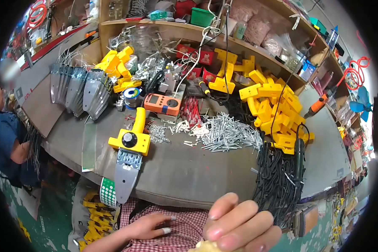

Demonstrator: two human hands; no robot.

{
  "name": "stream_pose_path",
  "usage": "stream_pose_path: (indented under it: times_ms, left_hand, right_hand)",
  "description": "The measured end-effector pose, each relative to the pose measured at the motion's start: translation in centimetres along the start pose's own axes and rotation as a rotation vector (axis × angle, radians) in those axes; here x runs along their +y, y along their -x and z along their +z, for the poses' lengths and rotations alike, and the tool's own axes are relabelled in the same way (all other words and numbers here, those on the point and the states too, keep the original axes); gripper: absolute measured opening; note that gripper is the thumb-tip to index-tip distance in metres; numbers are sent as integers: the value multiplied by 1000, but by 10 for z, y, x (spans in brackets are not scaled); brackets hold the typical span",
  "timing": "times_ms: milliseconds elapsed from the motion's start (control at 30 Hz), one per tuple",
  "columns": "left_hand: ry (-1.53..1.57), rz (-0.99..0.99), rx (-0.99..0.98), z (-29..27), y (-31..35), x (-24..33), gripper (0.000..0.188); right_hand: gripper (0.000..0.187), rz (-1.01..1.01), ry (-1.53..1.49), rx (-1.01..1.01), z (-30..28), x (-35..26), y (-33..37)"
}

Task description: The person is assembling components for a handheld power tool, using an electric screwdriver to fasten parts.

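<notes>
My right hand (pixel 245 224) is raised close to the camera at the lower middle, its fingers curled round a pale yellow lump (pixel 206 247). The lump is cut off by the lower edge, so I cannot tell its kind. My left hand (pixel 151 226) rests open on the red checked cloth over my lap, with pale wraps on two fingertips. Ahead of it, a yellow-handled tool (pixel 130 140) with a black knob and a grey flat plate lies on the table (pixel 176 168). Its plate tip sticks out over the front edge, beside a green strip with white dots (pixel 108 192).
Loose screws (pixel 231 133) form a heap mid-table. Yellow plastic handles (pixel 277 105) pile up behind black cables (pixel 273 180) at right. Grey plates (pixel 96 92) stand at left, near an orange meter (pixel 162 104) and solder spool (pixel 131 95). Another person (pixel 8 134) sits at far left.
</notes>
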State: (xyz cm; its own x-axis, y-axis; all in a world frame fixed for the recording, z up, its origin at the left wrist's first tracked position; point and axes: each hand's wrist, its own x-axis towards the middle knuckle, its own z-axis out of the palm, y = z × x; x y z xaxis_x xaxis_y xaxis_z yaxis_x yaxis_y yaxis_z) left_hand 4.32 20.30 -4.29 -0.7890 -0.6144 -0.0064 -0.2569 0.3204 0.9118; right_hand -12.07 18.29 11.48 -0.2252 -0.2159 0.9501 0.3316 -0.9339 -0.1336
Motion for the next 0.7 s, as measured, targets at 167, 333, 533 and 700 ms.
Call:
stream_pose_path:
  times_ms: [167, 333, 533, 700]
  left_hand:
    - [25, 3, -47, 1, -6, -10, 43]
    - [-4, 49, -48, -1, -14, -1, 46]
    - [133, -109, -70, -34, -19, 48, 51]
    - [757, -44, 276, -32, -17, 50, 64]
  right_hand:
    - [19, 100, 237, -56, -26, -8, 4]
    - [22, 127, 409, -63, -38, -12, 5]
    - [74, 720, 333, 48, -58, 7, 22]
    - [70, 979, 174, 139, -63, 26, 48]
